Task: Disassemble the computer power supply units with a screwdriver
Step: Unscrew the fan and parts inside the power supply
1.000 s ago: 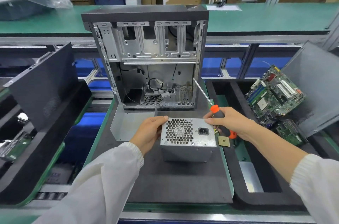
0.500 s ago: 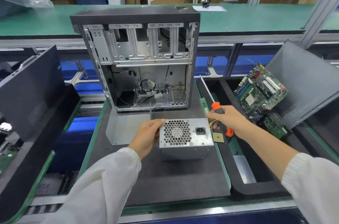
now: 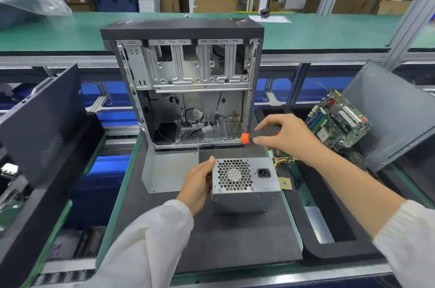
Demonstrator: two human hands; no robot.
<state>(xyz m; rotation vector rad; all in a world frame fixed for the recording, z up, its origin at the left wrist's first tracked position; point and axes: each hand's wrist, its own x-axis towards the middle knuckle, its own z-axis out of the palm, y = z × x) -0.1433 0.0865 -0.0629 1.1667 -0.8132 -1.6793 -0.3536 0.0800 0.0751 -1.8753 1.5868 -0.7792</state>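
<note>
The power supply (image 3: 244,184) is dull grey metal; the mat (image 3: 235,240) is matt dark foam; the screwdriver (image 3: 261,135) handle looks plastic.

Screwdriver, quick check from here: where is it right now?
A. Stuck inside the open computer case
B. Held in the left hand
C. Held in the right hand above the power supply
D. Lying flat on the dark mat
C: the right hand holds the screwdriver by its black and orange handle above the power supply, while the left hand holds the unit's left side.
</note>
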